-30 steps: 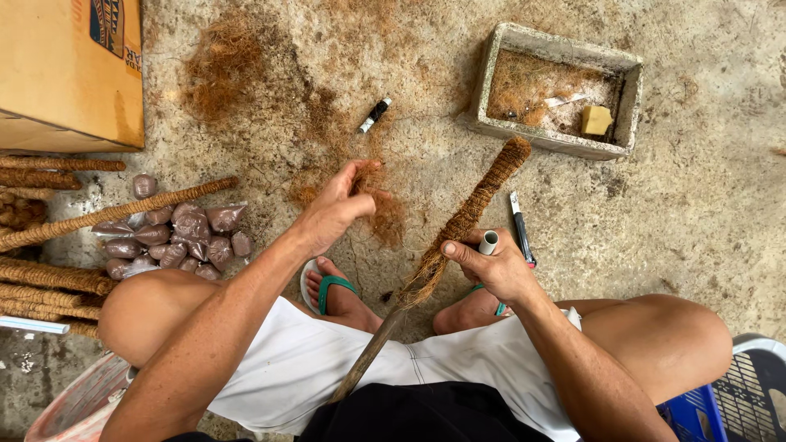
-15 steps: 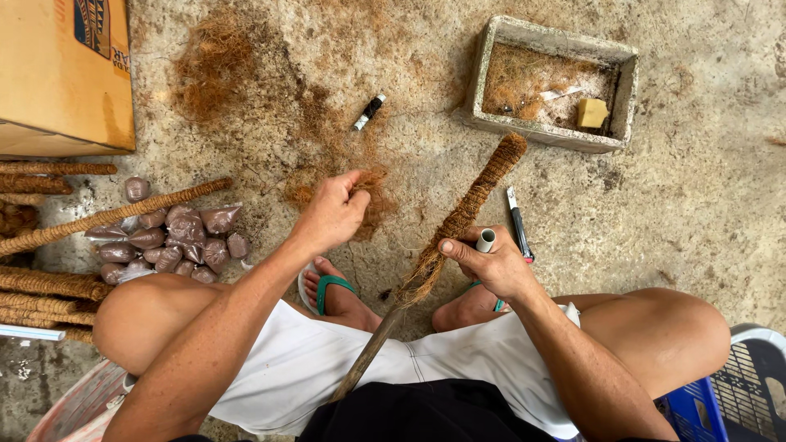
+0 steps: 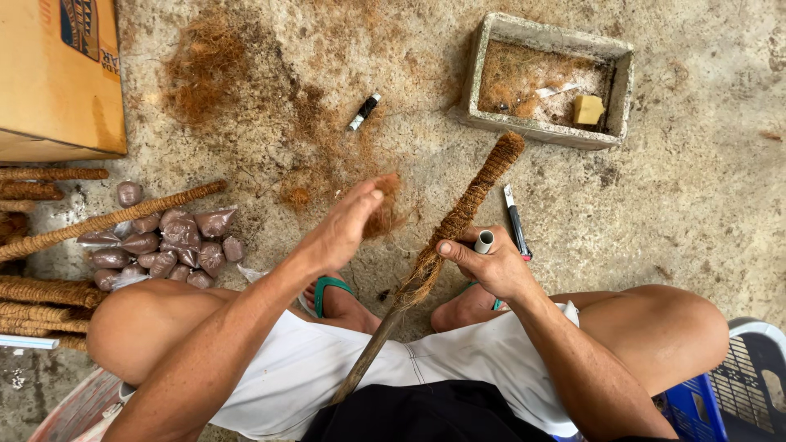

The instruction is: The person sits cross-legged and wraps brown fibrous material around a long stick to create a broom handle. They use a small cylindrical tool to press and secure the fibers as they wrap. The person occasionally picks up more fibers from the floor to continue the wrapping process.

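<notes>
View: looking down from the head at a seated person's knees, arms and a rough concrete floor (image 3: 696, 196).
Left hand (image 3: 344, 233): raised at the centre of the frame, fingers pinched shut on a tuft of brown fibre (image 3: 385, 214).
Right hand (image 3: 491, 263): just right of centre, closed around the stick, with a short white tube (image 3: 484, 241) held against its fingers.
Stick (image 3: 458, 217): wrapped in coarse brown fibre; its long axis runs from the lap at lower centre up to the right, its tip close to the stone trough.
Key relation: the tuft sits just left of the stick's wrapped part, apart from it; the left hand is the nearer one to that bare side.
Stone trough (image 3: 479, 65): upper right, rectangular, grey, holding loose fibre and a small yellow block (image 3: 588, 109).
Cardboard box (image 3: 57, 82): upper left, tan, with a dark printed panel on top.
Small bags (image 3: 164, 245): middle left, clear plastic, filled with brown material, heaped together.
Finished sticks (image 3: 49, 295): left edge, lying in a stack.
Utility knife (image 3: 516, 221): on the floor, right of the stick.
</notes>
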